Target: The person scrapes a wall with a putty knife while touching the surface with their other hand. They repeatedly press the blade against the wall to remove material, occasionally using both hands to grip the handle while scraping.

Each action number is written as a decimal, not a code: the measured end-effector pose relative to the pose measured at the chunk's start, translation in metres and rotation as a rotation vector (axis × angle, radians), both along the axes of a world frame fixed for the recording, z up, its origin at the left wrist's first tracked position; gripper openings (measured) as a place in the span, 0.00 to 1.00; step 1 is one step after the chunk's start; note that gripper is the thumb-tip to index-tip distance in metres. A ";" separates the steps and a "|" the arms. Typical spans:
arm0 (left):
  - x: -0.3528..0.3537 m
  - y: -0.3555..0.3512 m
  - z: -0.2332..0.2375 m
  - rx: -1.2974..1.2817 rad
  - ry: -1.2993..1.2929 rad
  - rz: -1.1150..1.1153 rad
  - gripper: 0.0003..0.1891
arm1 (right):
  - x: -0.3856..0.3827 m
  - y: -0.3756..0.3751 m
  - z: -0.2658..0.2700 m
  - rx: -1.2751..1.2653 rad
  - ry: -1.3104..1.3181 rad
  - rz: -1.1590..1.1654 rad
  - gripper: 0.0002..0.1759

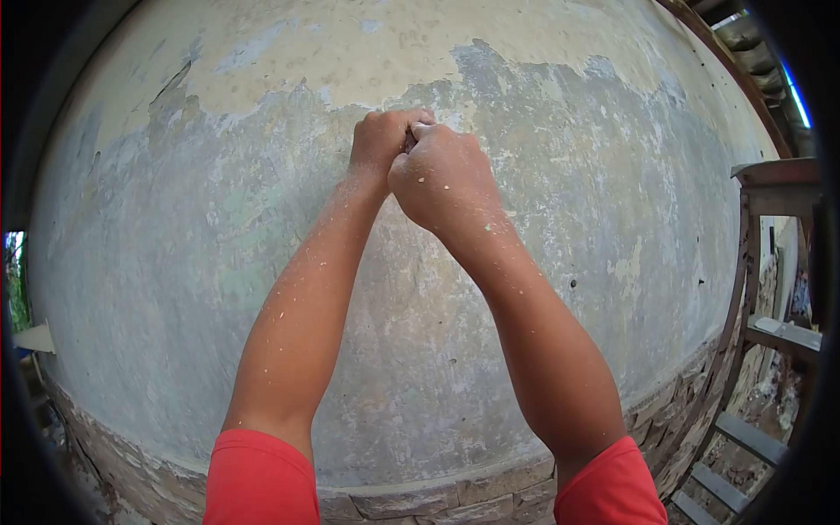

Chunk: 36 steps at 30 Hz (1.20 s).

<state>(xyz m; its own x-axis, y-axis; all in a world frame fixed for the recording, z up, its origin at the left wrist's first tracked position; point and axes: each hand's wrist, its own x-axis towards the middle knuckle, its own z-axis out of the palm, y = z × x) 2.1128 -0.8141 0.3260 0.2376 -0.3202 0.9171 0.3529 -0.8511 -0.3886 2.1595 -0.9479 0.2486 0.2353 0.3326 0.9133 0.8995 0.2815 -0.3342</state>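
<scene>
Both my arms reach up to a wall (420,289) whose pale yellow paint (332,52) is flaked off below, baring grey plaster. My left hand (385,136) is closed, close against the wall at the ragged paint edge. Touching it, my right hand (446,171) is closed too, its back toward me. What the fingers grip, if anything, is hidden behind the hands. Pale dust and small paint flakes cling to my hands and forearms.
A ladder (761,446) with flat steps stands at the right. Stonework (411,503) runs along the wall's foot. A wooden beam (731,66) slopes at the upper right, and a small dark hole (573,283) marks the wall.
</scene>
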 end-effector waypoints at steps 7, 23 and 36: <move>0.012 -0.013 -0.007 0.004 0.006 0.039 0.07 | 0.009 -0.004 0.004 0.109 0.021 -0.030 0.17; 0.035 -0.017 0.004 0.071 0.009 0.001 0.06 | 0.025 -0.023 0.005 0.074 0.005 -0.045 0.18; 0.070 -0.034 0.022 -0.041 0.088 -0.109 0.05 | 0.065 -0.003 0.019 0.269 0.043 -0.133 0.18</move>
<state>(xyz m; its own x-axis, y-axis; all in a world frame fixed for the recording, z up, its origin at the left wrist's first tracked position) 2.1830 -0.8480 0.3481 0.2835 -0.3114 0.9070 0.2233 -0.8984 -0.3782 2.2249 -0.9510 0.2680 0.3008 0.0438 0.9527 0.9209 0.2462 -0.3021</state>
